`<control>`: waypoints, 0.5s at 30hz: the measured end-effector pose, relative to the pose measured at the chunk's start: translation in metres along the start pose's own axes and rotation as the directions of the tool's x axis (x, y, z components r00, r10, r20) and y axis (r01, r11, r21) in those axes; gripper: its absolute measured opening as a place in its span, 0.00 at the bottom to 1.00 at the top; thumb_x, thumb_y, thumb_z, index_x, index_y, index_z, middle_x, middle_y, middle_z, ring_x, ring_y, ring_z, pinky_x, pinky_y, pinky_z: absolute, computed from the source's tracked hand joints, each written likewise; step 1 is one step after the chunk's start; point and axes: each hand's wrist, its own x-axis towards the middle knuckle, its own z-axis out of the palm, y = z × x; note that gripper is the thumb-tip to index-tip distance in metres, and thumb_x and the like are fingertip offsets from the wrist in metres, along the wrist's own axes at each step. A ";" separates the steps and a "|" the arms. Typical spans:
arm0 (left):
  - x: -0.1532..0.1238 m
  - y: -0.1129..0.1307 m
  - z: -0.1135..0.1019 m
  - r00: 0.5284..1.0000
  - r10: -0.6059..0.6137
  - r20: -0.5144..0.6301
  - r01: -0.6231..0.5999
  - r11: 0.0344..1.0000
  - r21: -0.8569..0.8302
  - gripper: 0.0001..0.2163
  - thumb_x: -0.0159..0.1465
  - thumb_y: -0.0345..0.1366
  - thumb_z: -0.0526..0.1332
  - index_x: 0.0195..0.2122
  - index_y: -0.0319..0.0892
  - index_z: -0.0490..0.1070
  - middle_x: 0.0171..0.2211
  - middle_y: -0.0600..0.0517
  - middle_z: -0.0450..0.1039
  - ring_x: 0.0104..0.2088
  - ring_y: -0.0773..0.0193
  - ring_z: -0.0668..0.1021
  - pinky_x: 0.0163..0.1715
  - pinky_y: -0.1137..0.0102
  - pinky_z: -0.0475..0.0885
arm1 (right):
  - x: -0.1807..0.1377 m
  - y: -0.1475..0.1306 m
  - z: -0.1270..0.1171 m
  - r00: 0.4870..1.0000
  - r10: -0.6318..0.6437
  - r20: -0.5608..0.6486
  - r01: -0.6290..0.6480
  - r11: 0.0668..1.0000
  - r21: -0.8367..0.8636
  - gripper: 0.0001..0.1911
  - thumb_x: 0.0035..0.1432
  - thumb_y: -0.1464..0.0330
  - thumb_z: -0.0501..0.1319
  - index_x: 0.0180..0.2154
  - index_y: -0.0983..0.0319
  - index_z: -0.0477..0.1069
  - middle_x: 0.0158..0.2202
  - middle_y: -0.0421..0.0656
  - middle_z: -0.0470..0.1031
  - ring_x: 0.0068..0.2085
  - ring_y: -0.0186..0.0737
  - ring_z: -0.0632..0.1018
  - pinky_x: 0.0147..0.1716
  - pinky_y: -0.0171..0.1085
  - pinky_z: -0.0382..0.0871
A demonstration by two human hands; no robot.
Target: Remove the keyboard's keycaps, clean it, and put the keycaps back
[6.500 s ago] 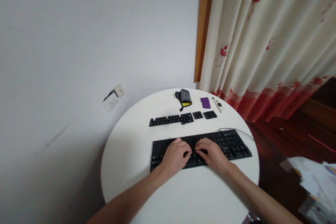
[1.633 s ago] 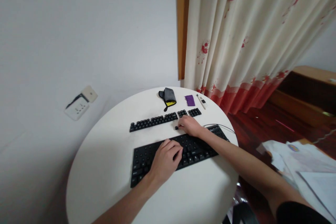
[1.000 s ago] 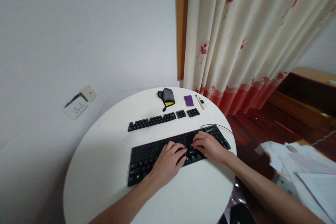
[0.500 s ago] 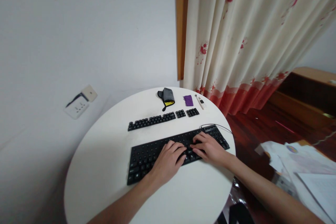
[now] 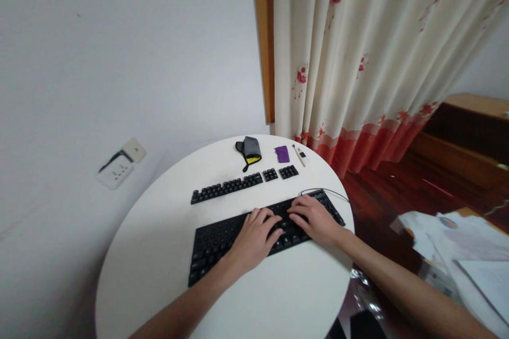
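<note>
While both palms cover the middle keys, whatever sits beneath the fingertips is hidden, so I cannot tell if a loose keycap is pinched there. Left hand point(image 5: 253, 233) lies flat, fingers spread and relaxed on the black keyboard point(image 5: 214, 237); right hand point(image 5: 314, 218) rests beside it, fingers curled loosely onto the keys. That keyboard sits near the front of the round white table point(image 5: 159, 254), its cable trailing right. Behind it lie rows of detached keycaps point(image 5: 226, 188), a grey-yellow pouch point(image 5: 250, 149) and a purple item point(image 5: 282, 154), against white wall and floral curtain point(image 5: 358, 53).
</note>
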 end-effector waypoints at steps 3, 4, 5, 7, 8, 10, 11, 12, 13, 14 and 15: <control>0.036 -0.012 -0.003 0.997 -0.022 -0.070 0.024 0.999 0.023 0.12 0.69 0.37 0.54 0.51 0.45 0.71 0.44 0.49 0.71 0.46 0.58 0.69 0.50 0.62 0.65 | 0.028 0.027 -0.006 0.983 0.167 -0.077 -0.174 0.979 -0.101 0.16 0.68 0.65 0.51 0.47 0.61 0.75 0.41 0.48 0.75 0.44 0.43 0.72 0.46 0.40 0.64; 0.051 -0.017 -0.002 0.995 -0.044 -0.095 0.049 0.998 0.049 0.12 0.68 0.36 0.55 0.51 0.44 0.71 0.43 0.49 0.71 0.46 0.57 0.69 0.49 0.62 0.66 | 0.039 0.036 -0.007 0.974 0.214 -0.071 -0.223 0.963 -0.153 0.16 0.68 0.66 0.50 0.49 0.62 0.74 0.41 0.48 0.75 0.45 0.44 0.73 0.47 0.39 0.64; 0.067 -0.021 0.000 0.992 -0.059 -0.111 0.068 0.995 0.079 0.13 0.68 0.35 0.56 0.51 0.43 0.71 0.44 0.48 0.71 0.46 0.57 0.69 0.49 0.62 0.66 | 0.049 0.044 -0.008 0.966 0.252 -0.052 -0.257 0.943 -0.209 0.17 0.68 0.67 0.50 0.50 0.62 0.73 0.42 0.49 0.75 0.45 0.44 0.73 0.47 0.39 0.64; 0.096 -0.028 0.006 0.988 -0.089 -0.123 0.106 0.985 0.137 0.13 0.66 0.34 0.58 0.50 0.42 0.72 0.44 0.48 0.71 0.47 0.55 0.69 0.49 0.62 0.65 | 0.068 0.054 -0.007 0.957 0.292 0.004 -0.277 0.913 -0.300 0.17 0.67 0.68 0.51 0.52 0.61 0.72 0.44 0.49 0.74 0.47 0.45 0.73 0.47 0.38 0.63; 0.108 -0.031 0.010 0.986 -0.109 -0.128 0.130 0.978 0.165 0.13 0.66 0.35 0.58 0.50 0.42 0.73 0.44 0.47 0.71 0.47 0.55 0.68 0.49 0.62 0.65 | 0.076 0.058 -0.005 0.954 0.297 0.028 -0.273 0.905 -0.326 0.17 0.66 0.68 0.51 0.52 0.61 0.72 0.44 0.49 0.74 0.47 0.45 0.73 0.47 0.38 0.63; 0.128 -0.034 0.018 0.983 -0.133 -0.128 0.158 0.966 0.207 0.12 0.65 0.34 0.59 0.50 0.44 0.73 0.44 0.47 0.71 0.47 0.54 0.68 0.48 0.61 0.65 | 0.087 0.061 0.000 0.953 0.296 0.056 -0.260 0.901 -0.347 0.16 0.66 0.68 0.52 0.50 0.60 0.74 0.44 0.50 0.75 0.47 0.46 0.73 0.46 0.38 0.64; 0.134 -0.035 0.023 0.982 -0.137 -0.128 0.163 0.961 0.223 0.12 0.65 0.34 0.59 0.49 0.44 0.74 0.44 0.47 0.71 0.47 0.54 0.68 0.48 0.61 0.65 | 0.091 0.062 0.002 0.954 0.294 0.059 -0.256 0.901 -0.351 0.16 0.65 0.68 0.52 0.49 0.60 0.75 0.43 0.50 0.75 0.46 0.46 0.73 0.45 0.38 0.64; 0.138 -0.035 0.027 0.983 -0.136 -0.125 0.163 0.958 0.236 0.11 0.65 0.34 0.59 0.47 0.44 0.75 0.43 0.46 0.70 0.47 0.54 0.68 0.48 0.61 0.65 | 0.093 0.062 0.005 0.954 0.294 0.061 -0.254 0.899 -0.358 0.15 0.65 0.69 0.53 0.48 0.61 0.75 0.43 0.50 0.75 0.46 0.47 0.73 0.45 0.39 0.64; 0.141 -0.036 0.030 0.984 -0.132 -0.122 0.159 0.956 0.246 0.10 0.65 0.33 0.58 0.46 0.44 0.75 0.43 0.46 0.70 0.47 0.54 0.68 0.48 0.61 0.65 | 0.095 0.063 0.007 0.954 0.294 0.062 -0.252 0.897 -0.363 0.15 0.65 0.69 0.53 0.47 0.61 0.76 0.43 0.51 0.75 0.46 0.47 0.73 0.44 0.39 0.64; 0.143 -0.036 0.034 0.984 -0.129 -0.122 0.157 0.954 0.255 0.10 0.65 0.32 0.58 0.44 0.44 0.76 0.42 0.46 0.70 0.47 0.54 0.68 0.48 0.61 0.65 | 0.096 0.065 0.009 0.954 0.293 0.063 -0.251 0.896 -0.367 0.15 0.64 0.70 0.53 0.46 0.62 0.76 0.43 0.51 0.75 0.46 0.48 0.73 0.44 0.39 0.64; 0.144 -0.036 0.036 0.984 -0.126 -0.122 0.155 0.953 0.262 0.09 0.65 0.32 0.58 0.43 0.43 0.76 0.42 0.46 0.70 0.47 0.54 0.67 0.48 0.61 0.65 | 0.097 0.066 0.011 0.955 0.290 0.064 -0.248 0.896 -0.369 0.15 0.64 0.70 0.53 0.46 0.62 0.77 0.43 0.52 0.74 0.46 0.48 0.73 0.44 0.39 0.65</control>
